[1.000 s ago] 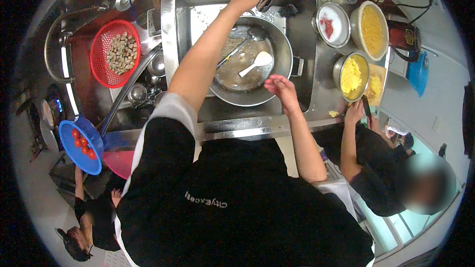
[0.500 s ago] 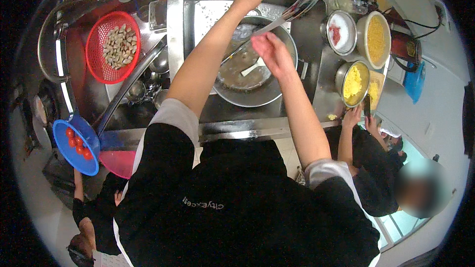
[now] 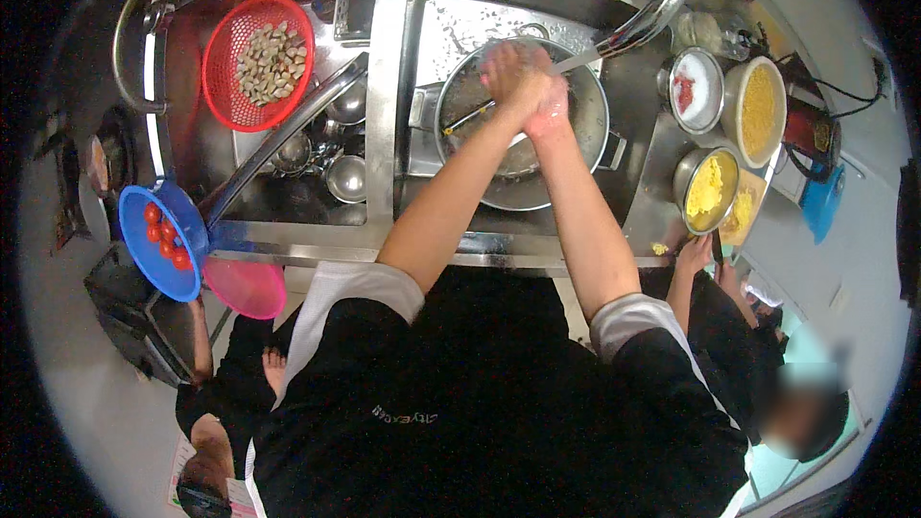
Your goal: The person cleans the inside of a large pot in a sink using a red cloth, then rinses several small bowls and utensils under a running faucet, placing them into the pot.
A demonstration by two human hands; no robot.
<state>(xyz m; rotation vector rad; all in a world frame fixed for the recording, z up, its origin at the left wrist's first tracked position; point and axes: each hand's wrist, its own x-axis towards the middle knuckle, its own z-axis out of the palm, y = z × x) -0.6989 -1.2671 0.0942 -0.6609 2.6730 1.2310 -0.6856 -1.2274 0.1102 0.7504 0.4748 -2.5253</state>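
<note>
Both my hands are pressed together over a metal pot in the sink, under a stream of water from the curved faucet. My left hand crosses over my right hand, and they touch at palm and wrist. Motion smears the fingers, so their shape is unclear. Neither hand shows a tool in it. A thin dark-handled utensil with a yellow end leans in the pot at its left side. My hands and forearms hide much of the pot's inside.
Left are a red colander of chopped pieces, metal ladles and a blue basin of tomatoes. Right are bowls of white powder, yellow grains and yellow pieces. Two people work either side, one near a cutting board.
My left hand has come back from the faucet handle area and met my right hand under the water. The whole view has shifted, moving the scene rightward.
</note>
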